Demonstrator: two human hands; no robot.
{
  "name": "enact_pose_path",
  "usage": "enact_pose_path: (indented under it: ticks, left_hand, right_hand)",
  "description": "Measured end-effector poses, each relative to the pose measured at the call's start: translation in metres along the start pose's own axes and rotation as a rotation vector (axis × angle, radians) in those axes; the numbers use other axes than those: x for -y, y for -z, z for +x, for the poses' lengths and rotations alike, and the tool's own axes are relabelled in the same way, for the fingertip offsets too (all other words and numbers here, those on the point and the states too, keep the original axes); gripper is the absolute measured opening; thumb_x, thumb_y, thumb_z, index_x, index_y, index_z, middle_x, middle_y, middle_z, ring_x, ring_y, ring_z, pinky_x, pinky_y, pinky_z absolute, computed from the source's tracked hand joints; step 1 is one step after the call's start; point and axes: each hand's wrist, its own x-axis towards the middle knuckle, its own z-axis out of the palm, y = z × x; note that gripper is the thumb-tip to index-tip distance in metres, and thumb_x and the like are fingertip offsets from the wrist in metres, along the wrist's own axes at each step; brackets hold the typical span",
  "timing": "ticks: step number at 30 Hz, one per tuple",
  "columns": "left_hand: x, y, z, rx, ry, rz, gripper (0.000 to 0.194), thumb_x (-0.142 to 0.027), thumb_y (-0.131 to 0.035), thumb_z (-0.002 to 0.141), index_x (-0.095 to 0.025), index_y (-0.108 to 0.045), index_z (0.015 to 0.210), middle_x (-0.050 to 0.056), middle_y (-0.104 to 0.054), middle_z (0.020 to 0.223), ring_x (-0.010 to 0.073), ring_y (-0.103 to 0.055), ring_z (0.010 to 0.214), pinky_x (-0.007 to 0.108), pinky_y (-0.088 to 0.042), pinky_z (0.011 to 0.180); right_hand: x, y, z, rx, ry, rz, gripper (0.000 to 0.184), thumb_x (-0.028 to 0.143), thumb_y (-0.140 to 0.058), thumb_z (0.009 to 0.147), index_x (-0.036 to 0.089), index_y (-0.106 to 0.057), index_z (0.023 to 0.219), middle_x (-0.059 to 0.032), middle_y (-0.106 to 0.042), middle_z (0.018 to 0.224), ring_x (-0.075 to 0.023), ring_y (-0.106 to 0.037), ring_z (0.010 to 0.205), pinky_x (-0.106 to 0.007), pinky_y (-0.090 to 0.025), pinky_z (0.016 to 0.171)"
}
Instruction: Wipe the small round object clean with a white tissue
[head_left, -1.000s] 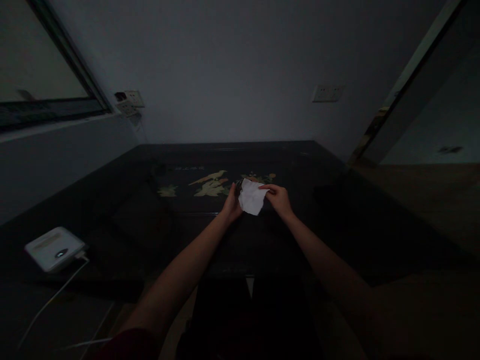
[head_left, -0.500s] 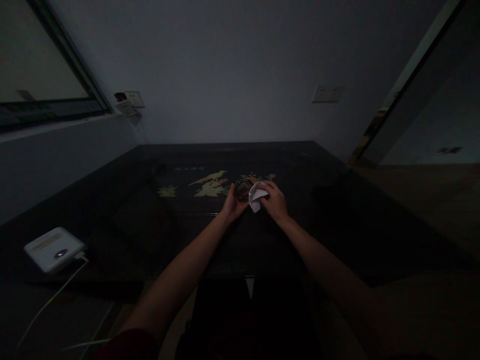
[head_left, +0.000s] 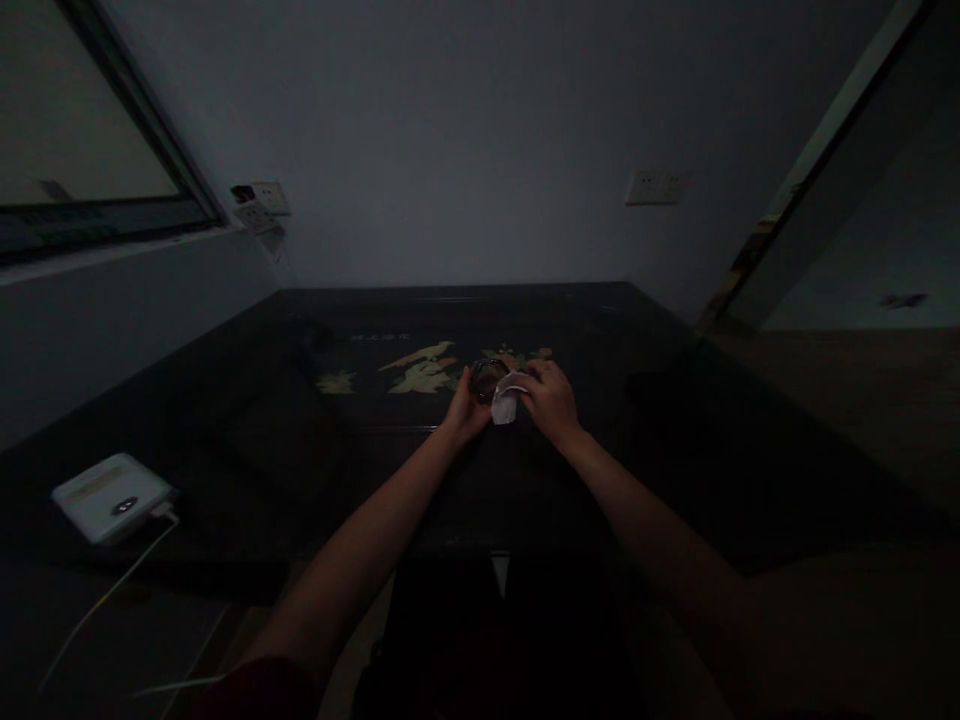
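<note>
The room is very dim. My left hand (head_left: 463,412) is curled around a small round glass object (head_left: 486,379), perhaps a cup, held just above the dark table (head_left: 600,450). My right hand (head_left: 552,400) is closed on a crumpled white tissue (head_left: 505,398) and presses it against the right side of the glass object. Both hands meet over the table's middle, near a painted bird-and-flower inlay (head_left: 420,368).
A white device (head_left: 109,497) with a white cable lies at the table's left near corner. Wall sockets (head_left: 259,205) sit at the left corner, another socket (head_left: 654,187) on the back wall. A window frame is at left, a doorway at right.
The tissue was spread open between both hands; now it is bunched in my right hand and pushed against the glass object that my left hand holds.
</note>
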Motion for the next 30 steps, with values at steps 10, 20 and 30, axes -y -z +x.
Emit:
enact_pose_path:
  ticks: [10, 20, 30]
  left_hand:
    - [-0.001, -0.002, -0.004, 0.063, -0.013, -0.03, 0.043, -0.046, -0.036, 0.096, -0.018, -0.059, 0.118, 0.01, -0.069, 0.098, 0.0217, -0.065, 0.094, 0.038, -0.052, 0.088]
    - [-0.01, -0.009, -0.016, 0.047, 0.09, -0.004, 0.046, -0.046, -0.035, 0.096, -0.016, -0.059, 0.121, 0.007, -0.071, 0.087, 0.0194, -0.066, 0.082, 0.035, -0.051, 0.087]
    - [-0.009, -0.002, -0.006, 0.231, 0.103, -0.005, 0.053, -0.047, -0.031, 0.096, -0.009, -0.057, 0.124, 0.009, -0.073, 0.088, 0.0212, -0.069, 0.085, 0.033, -0.048, 0.089]
  right_hand:
    - [-0.015, -0.014, 0.002, -0.331, -0.234, 0.366, 0.019, 0.032, -0.06, 0.083, 0.017, -0.067, 0.074, -0.0108, -0.057, 0.104, -0.0225, -0.056, 0.092, -0.034, -0.051, 0.076]
    - [0.009, 0.002, -0.001, 0.002, 0.145, -0.032, 0.025, 0.014, -0.052, 0.087, 0.021, -0.07, 0.102, -0.011, -0.065, 0.108, -0.0274, -0.051, 0.108, -0.044, -0.039, 0.095]
    - [0.013, -0.004, -0.003, 0.004, 0.308, -0.129, 0.026, 0.006, -0.048, 0.088, 0.017, -0.069, 0.1, -0.0087, -0.069, 0.119, -0.0227, -0.058, 0.112, -0.043, -0.037, 0.1]
